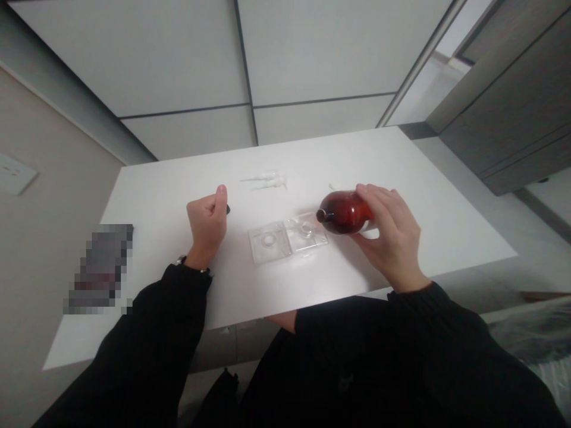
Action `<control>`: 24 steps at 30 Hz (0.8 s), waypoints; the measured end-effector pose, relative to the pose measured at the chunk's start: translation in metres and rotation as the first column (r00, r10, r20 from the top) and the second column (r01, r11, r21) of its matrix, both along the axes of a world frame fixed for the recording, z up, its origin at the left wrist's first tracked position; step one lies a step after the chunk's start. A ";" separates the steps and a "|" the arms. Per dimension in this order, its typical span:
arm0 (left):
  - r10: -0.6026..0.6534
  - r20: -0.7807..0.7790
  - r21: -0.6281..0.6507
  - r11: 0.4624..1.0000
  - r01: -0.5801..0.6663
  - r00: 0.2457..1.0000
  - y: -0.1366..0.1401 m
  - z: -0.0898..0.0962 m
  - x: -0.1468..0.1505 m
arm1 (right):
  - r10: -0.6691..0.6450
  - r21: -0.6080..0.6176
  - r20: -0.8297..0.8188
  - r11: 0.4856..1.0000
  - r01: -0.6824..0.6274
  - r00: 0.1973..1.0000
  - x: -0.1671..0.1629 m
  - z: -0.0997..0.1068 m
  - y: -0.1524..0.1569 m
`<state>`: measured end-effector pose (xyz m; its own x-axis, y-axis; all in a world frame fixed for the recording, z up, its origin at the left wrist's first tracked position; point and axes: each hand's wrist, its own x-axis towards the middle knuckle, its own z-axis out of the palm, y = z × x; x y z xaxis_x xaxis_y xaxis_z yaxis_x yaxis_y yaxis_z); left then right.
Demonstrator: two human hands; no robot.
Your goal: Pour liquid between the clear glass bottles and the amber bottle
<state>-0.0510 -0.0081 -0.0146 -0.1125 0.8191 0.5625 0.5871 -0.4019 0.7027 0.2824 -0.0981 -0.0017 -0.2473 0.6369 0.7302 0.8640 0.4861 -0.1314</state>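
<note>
My right hand (390, 232) grips a glossy amber bottle (348, 212) around its body. The bottle is tipped, its narrow neck pointing left above the right end of a clear plastic case (272, 252). That case lies open and flat on the table, with a round ring in each half. No liquid can be made out at the bottle's mouth. To the left of the case, my left hand (207, 223) is closed in a fist, thumb on top. A small black thing (228, 209) pokes out from the fist; most of it is hidden by the fingers.
Thin whitish pieces with narrow stems (267, 180) lie behind the case on the white table (156, 333). A blurred-out dark flat item (102, 261) rests near the left edge. Pale panels (178, 59) rise behind the table, and a wall with a socket plate (15, 173) stands left.
</note>
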 end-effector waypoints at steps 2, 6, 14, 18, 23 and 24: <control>0.002 -0.003 0.005 1.000 -0.002 1.000 0.000 -0.001 -0.001 | 0.003 -0.006 0.001 1.000 -0.003 1.000 0.000 0.000 0.000; -0.013 -0.016 0.011 1.000 0.013 1.000 0.001 -0.002 -0.002 | 0.009 0.011 0.012 1.000 -0.010 1.000 0.000 0.002 0.000; -0.034 0.001 0.053 0.998 0.033 0.999 0.005 -0.007 -0.003 | 0.001 0.106 0.071 0.994 -0.009 0.997 -0.002 0.004 0.004; -0.042 0.002 0.048 0.998 0.042 0.999 0.006 -0.011 -0.003 | 0.003 0.101 0.084 0.995 -0.012 0.996 -0.004 0.006 0.004; -0.046 -0.001 0.031 0.998 0.046 0.999 0.006 -0.013 -0.003 | -0.003 0.102 0.104 0.995 -0.008 0.995 -0.004 0.008 0.003; -0.045 -0.003 0.027 0.999 0.045 0.999 0.005 -0.013 -0.003 | -0.005 0.106 0.111 0.994 -0.007 0.994 -0.004 0.009 0.003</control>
